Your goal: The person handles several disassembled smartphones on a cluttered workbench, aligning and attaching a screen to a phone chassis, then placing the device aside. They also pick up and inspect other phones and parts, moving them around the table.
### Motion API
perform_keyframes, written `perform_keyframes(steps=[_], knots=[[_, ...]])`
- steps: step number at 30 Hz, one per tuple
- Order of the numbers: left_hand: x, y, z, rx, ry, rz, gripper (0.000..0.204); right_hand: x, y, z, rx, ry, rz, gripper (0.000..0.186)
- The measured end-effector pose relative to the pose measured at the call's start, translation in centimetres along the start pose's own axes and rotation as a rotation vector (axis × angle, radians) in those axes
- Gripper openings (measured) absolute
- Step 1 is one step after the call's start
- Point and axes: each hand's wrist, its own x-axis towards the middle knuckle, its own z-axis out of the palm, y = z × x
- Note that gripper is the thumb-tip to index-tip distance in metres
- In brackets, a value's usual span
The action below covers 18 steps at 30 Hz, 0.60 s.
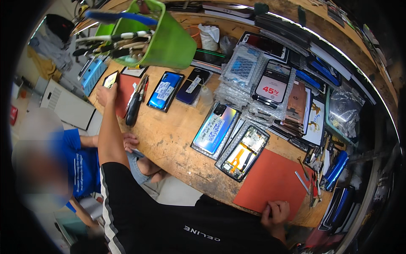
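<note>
Stretched out to the far left, my left hand (105,94) is closed on the lower end of a smartphone (111,79) with a lit screen, at the bench's edge. Beside it lies a red mat (126,91) with a black-handled tool (134,106) on its right. My right hand (277,212) rests at the near edge of a larger red mat (266,182), fingers curled in, and nothing shows in them. Just left of that mat is an opened phone (244,153) with its inner parts and an orange ribbon cable bare. A shiny blue phone (215,129) with handwriting lies next to it.
Two more phones, a blue one (165,91) and a dark one (193,86), lie mid-bench. A green tool bin (173,42) rises at the back left. Bubble-wrapped packs (239,76) are stacked behind. Small tools (313,182) lie at right. Another person in a blue shirt (82,163) sits at left.
</note>
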Motion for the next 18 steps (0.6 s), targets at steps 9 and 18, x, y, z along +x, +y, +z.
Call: perform_keyframes(steps=[9, 18], knots=[[-0.1, 1.6, 1.6, -0.095, -0.079, -0.025, 0.088, 0.1, -0.3, 0.3, -0.114, 0.024, 0.039, 0.021], [-6.0, 3.2, -13.5, -0.888, 0.689, 0.410, 0.073, 0.3, 0.1, 0.7, -0.107, 0.110, -0.045, 0.021]])
